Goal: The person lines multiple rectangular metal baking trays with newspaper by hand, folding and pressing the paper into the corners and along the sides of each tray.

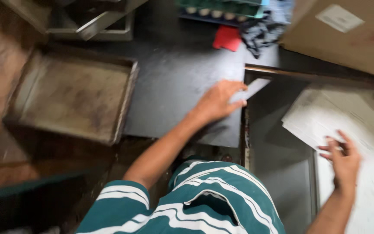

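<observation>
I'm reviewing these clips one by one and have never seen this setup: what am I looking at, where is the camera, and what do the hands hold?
There is no machine: a camera on a person's head looks down at their own bare hands, and the picture is blurred by motion. The left hand holds a pale flat strip at the edge of a dark board. The right hand rests on a stack of white paper sheets. A worn metal tray lies to the left, a cardboard box at top right.

We take this for a workshop or storeroom: worn metal tray (72,93) on a stained bench, dark work surface (178,73), cardboard box (347,32), stacked paper sheets (325,115), rag (260,32), clutter behind.
</observation>
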